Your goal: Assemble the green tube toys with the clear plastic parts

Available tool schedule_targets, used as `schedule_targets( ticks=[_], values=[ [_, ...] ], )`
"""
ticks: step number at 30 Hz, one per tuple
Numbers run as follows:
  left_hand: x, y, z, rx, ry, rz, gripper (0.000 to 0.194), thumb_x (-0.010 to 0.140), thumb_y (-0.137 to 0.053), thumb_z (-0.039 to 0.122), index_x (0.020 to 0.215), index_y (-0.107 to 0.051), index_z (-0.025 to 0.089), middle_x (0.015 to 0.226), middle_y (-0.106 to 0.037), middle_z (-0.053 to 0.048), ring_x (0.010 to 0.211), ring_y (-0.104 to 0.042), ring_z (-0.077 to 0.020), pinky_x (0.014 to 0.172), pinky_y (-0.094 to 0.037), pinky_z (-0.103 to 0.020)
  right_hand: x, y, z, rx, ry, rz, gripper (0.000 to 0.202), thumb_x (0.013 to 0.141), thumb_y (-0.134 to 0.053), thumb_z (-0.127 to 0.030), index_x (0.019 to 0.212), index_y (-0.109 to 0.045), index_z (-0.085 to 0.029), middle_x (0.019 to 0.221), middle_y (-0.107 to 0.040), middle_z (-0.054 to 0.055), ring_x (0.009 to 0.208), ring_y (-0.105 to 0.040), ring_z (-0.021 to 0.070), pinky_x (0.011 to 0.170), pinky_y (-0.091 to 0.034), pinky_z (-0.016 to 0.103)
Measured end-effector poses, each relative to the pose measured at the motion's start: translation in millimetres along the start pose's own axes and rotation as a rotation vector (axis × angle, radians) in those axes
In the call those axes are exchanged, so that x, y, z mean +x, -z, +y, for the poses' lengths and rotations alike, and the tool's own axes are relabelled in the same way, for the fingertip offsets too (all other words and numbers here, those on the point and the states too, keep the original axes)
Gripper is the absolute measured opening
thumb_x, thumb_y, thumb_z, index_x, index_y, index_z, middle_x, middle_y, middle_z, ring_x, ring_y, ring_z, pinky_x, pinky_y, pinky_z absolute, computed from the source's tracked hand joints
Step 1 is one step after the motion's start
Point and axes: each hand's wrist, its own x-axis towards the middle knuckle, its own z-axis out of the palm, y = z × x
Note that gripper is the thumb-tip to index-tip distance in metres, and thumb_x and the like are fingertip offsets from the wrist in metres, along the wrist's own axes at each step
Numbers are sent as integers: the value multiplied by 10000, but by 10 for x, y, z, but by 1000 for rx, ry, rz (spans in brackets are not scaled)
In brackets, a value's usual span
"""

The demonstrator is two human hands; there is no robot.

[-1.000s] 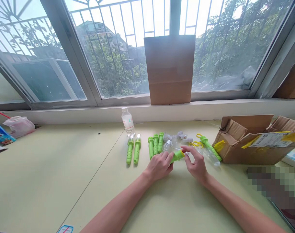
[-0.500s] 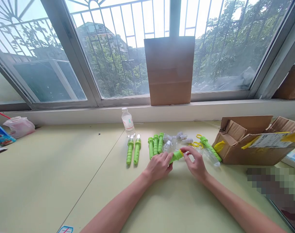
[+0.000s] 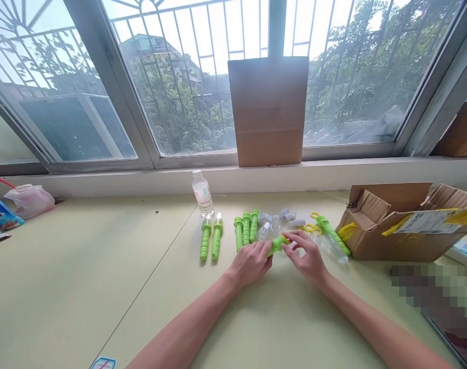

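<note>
My left hand is wrapped round a green plastic tube, its wide end pointing right. At that end sits a yellow ring, pinched by the fingers of my right hand. Just behind my hands lie clear plastic caps and several white-grey pieces. Three green ribbed tubes rest side by side left of them. Farther left are two more green tubes with clear tops. Yellow rings lie past my right hand.
A water bottle stands behind the left pair of tubes. On the right, an open cardboard box has a green tube and a clear tube beside it. A blue packet and a pinkish bag are far left.
My right fingers have shifted slightly left and closer against the yellow ring on the green tube. The left hand has barely moved.
</note>
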Motion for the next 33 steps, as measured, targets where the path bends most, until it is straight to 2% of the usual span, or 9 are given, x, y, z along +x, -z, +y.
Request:
schedule_targets(
  ticks=[8,18,24,33],
  values=[
    [2,22,46,-40,30,-56,336,984,-362,243,1263,-476,96,879,-679,-101,718,-680,-216,544,-519,-306,-9,-4,-16,-30,-1,18,319,890,-628,-315,1195,-686,-242,1022,-601,91,858,-630,200,597,-611,329],
    [1,-2,48,-42,55,-45,321,983,-385,248,1248,-481,95,861,-678,-90,670,-677,-205,492,-478,-287,-39,-38,-13,-78,25,5,420,843,-691,-345,1248,-653,-239,1088,-601,105,891,-646,214,600,-624,334],
    [-2,3,56,-51,66,-47,331,988,-376,254,1262,-470,93,884,-684,-95,677,-683,-212,492,-475,-293,-48,-48,18,-66,18,-19,446,855,-679,-339,1287,-627,-239,1246,-614,128,1007,-656,244,629,-642,337],
    [-16,-9,54,-81,82,-56,336,987,-382,262,1276,-460,109,896,-686,-99,679,-684,-213,493,-474,-289,-56,-58,23,-29,-64,-46,407,877,-649,-387,1264,-649,-262,1223,-684,94,862,-707,220,659,-658,378]
  ],
)
